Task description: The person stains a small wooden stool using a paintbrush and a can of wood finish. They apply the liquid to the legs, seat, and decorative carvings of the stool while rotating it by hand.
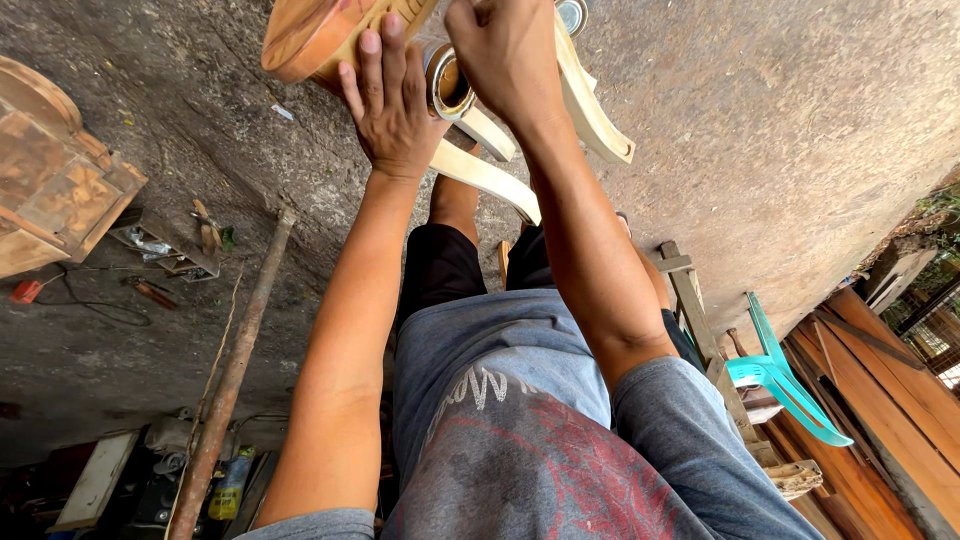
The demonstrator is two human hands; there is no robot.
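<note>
Okay, head view: left hand reaches forward on a straight arm, back of the hand facing the camera, fingers spread a little and laid flat against the round orange-brown wooden top at the upper edge of the picture, not gripping it. Right hand is just beside it, curled tight into a fist with the knuckles up; cannot tell what the fist closes on. A small round metal tin with a brown inside sits between the two hands, touching or nearly touching both. Pale curved unfinished wooden legs run out from under the right hand and cross below both wrists. Person's grey printed shirt and black shorts fill the lower middle. Surface is a rough grey concrete floor, dusty and stained. Left side: a brown wooden box-like furniture piece, a small red object with a cord, and a long rusty metal pipe lying diagonally. Lower left: a yellow-green plastic bottle among clutter, label unreadable. Right side: a turquoise plastic chair next to stacked reddish-brown wooden planks.
</note>
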